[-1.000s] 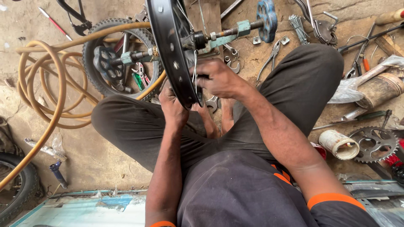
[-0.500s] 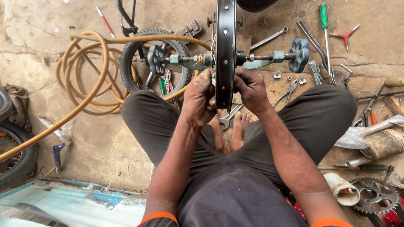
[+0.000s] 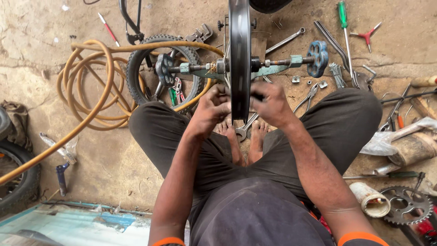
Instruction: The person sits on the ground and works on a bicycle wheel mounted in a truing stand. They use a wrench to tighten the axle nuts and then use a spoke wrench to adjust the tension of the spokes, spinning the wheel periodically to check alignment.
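Here, the left hand [image 3: 213,105] and right hand [image 3: 268,102] are gripping either side of the black round metal wheel rim [image 3: 239,54], which is standing upright on a threaded axle stand [image 3: 273,63] above the dusty concrete floor [image 3: 91,150], amid scattered steel wrenches [image 3: 284,42].

We sit on the floor [image 3: 91,159] with the wheel rim [image 3: 239,54] standing edge-on before us, mounted on a threaded axle [image 3: 277,61] that runs left to right. Our left hand [image 3: 210,109] touches the rim's left side, our right hand [image 3: 268,104] its right side. Our bare feet [image 3: 246,136] lie below the rim, a spanner [image 3: 246,130] between them. Left of the rim lies a small tyre [image 3: 136,68], with a coiled hose [image 3: 86,91] further left. A screwdriver [image 3: 344,27] lies toward the far right. A sprocket [image 3: 407,205] lies at the near right corner, a can [image 3: 371,199] just left of it.
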